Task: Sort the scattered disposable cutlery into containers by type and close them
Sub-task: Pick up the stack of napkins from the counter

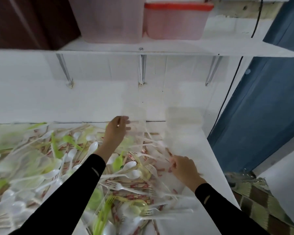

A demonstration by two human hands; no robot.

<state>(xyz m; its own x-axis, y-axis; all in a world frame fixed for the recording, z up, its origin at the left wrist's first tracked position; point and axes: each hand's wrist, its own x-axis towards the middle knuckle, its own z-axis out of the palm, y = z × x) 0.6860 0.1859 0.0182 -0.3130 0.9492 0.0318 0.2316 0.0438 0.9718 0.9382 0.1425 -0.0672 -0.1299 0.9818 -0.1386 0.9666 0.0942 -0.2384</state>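
A big heap of disposable cutlery [71, 167] covers the white counter [199, 150]: white spoons, white forks, green pieces and red-printed wrapped sticks. My left hand [116, 128] reaches to the back of the heap and holds the rim of a clear plastic container [139, 122] near the wall. My right hand [185, 170] rests low on the right edge of the heap, fingers curled around a few wrapped sticks [170, 167]. A second clear container [183, 119] stands against the wall to the right. The image is blurred by motion.
A white shelf [143, 48] on metal brackets hangs above, carrying a pink container with a red lid [175, 21] and a taller translucent box [109, 19]. A blue curtain [261, 107] hangs on the right, a black cable beside it, and a checked cloth [258, 204] lies below the counter's corner.
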